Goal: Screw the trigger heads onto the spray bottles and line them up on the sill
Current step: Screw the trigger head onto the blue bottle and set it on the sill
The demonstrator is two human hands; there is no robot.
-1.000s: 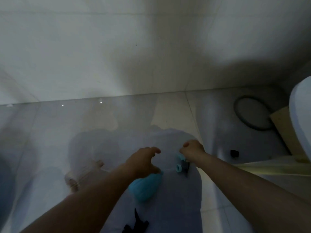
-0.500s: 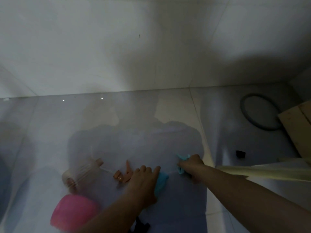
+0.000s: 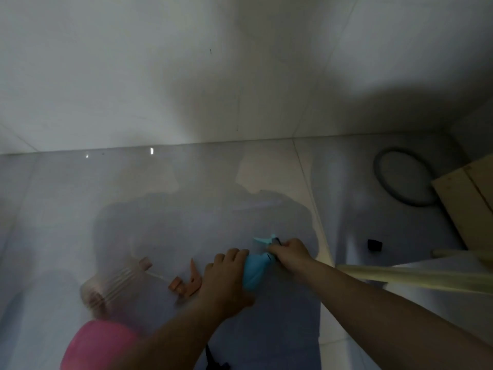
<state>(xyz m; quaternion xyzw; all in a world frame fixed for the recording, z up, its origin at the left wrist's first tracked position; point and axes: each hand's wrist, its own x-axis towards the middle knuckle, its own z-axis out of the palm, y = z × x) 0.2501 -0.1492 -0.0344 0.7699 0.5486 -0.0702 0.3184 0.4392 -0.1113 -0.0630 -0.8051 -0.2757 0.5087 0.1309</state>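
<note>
A blue spray bottle (image 3: 255, 268) lies on the tiled floor, and my left hand (image 3: 226, 281) wraps around its body. At the bottle's neck my right hand (image 3: 289, 251) grips the blue trigger head (image 3: 266, 240). To the left, a clear bottle (image 3: 114, 281) lies on its side with an orange neck. An orange trigger head (image 3: 188, 283) rests loose beside it. A pink bottle (image 3: 98, 345) shows at the bottom left, partly behind my left forearm. A black trigger head (image 3: 214, 363) pokes in at the bottom edge.
A white tiled wall (image 3: 186, 76) rises behind the floor. At the right lie a grey ring (image 3: 384, 188), a small black cap (image 3: 374, 245), a wooden board (image 3: 466, 198) and a pale ledge (image 3: 416, 276) crossing above my right forearm.
The view has tilted down, bringing the pink bottle and orange trigger head into sight. My right hand has brought the blue trigger head to the blue bottle's neck, and my left hand has closed around the bottle.
</note>
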